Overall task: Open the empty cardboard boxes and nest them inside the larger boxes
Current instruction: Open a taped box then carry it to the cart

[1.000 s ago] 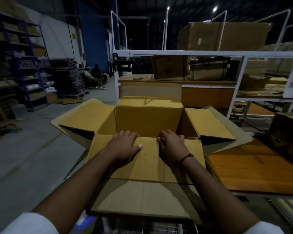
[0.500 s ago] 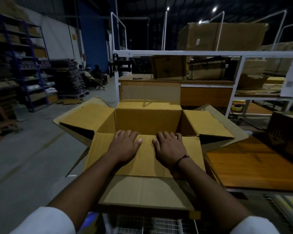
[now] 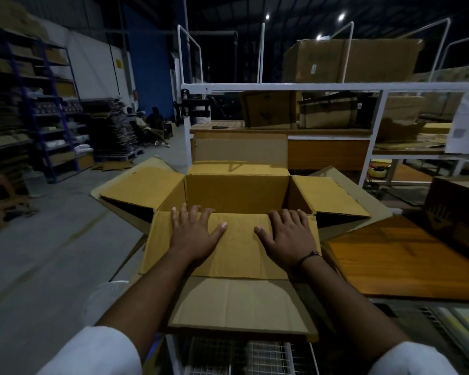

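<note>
An open yellow-brown cardboard box (image 3: 237, 193) sits straight ahead, empty inside, all of its flaps spread outward. It seems nested in a larger brown box whose near flap (image 3: 238, 307) lies below it; other outer flaps show behind the inner ones. My left hand (image 3: 194, 232) lies flat, fingers spread, on the inner box's near flap (image 3: 240, 247). My right hand (image 3: 289, 234) presses flat on the same flap to the right, fingertips at the fold line. Neither hand grips anything.
A wooden table top (image 3: 406, 263) lies to the right with a dark box (image 3: 458, 215) on it. A white metal rack (image 3: 282, 86) with cartons stands behind. Shelving (image 3: 46, 109) and stacked cardboard (image 3: 111, 131) line the left; people sit far back. A wire cage (image 3: 236, 355) is below.
My hands have slid apart on the near flap, the left going left and the right going right. The flap stays pressed down.
</note>
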The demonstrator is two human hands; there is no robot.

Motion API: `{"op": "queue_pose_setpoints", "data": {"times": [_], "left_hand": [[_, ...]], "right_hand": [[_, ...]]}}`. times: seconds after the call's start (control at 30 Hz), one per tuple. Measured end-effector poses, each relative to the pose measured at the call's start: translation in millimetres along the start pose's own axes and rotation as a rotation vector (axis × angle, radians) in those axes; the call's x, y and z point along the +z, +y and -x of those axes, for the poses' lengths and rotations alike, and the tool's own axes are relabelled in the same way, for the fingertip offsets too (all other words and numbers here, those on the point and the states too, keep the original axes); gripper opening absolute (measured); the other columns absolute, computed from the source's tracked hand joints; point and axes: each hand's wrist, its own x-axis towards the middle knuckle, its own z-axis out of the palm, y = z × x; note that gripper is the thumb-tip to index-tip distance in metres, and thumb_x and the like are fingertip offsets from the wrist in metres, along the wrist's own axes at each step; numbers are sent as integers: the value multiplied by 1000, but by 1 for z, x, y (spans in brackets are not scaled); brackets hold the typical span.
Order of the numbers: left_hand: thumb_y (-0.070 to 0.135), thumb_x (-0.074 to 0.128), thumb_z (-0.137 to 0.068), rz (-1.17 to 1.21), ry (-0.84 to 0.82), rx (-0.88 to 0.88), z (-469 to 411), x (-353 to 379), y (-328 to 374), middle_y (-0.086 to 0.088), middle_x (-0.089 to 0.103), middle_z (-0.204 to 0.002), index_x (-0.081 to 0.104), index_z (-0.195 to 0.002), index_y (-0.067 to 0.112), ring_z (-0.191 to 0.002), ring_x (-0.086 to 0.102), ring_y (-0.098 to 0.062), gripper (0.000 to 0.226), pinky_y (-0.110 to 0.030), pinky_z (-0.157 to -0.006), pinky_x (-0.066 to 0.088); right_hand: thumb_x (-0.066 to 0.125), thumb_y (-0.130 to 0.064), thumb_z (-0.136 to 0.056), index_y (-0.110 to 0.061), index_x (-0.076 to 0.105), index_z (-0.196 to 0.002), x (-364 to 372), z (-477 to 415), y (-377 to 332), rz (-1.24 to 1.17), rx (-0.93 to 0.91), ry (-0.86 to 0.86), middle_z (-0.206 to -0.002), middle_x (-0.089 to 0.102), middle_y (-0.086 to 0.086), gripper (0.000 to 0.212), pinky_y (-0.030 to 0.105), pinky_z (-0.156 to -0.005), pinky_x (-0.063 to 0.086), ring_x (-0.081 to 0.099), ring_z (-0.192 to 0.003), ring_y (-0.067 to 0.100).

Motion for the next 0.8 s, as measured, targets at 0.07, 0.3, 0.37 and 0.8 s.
{"op": "queue_pose_setpoints", "data": {"times": [0.07, 0.3, 0.37, 0.8], "left_hand": [[78, 16, -94, -21, 20, 6, 1, 0, 0, -9, 36, -159, 39, -150, 35, -153, 16, -35, 74, -55, -124, -8], [97, 4, -78, -173, -14, 12, -22, -20, -17, -9, 60, -137, 58, -133, 25, -128, 52, -31, 105, -51, -109, 29], [102, -2, -69, -187, -43, -25, -37, -25, -31, -12, 57, -143, 62, -134, 29, -134, 46, -35, 117, -55, -113, 24], [106, -2, -62, -151, -108, -114, -68, -35, -48, -21, 19, -166, 41, -155, 32, -144, 29, -52, 126, -64, -114, 21]], "right_hand": [[13, -76, -96, -30, 41, -139, -1, 4, 1, 10, 11, 5, -129, 52, -2, 69, 48, -121, 19, 42, -128, 22], [11, -81, -92, -26, 53, -131, -17, -24, 20, 62, 50, -111, -140, 52, 7, 79, 48, -120, 22, 36, -139, 29], [8, -84, -89, -24, 48, -144, -21, -32, 33, 71, 206, -144, -160, 32, 15, 90, 55, -122, 7, 14, -152, 38], [16, -92, -81, -24, 26, -157, -26, -76, 31, 108, 361, -287, -152, 39, 21, 102, 50, -109, 34, 38, -137, 40]]}}
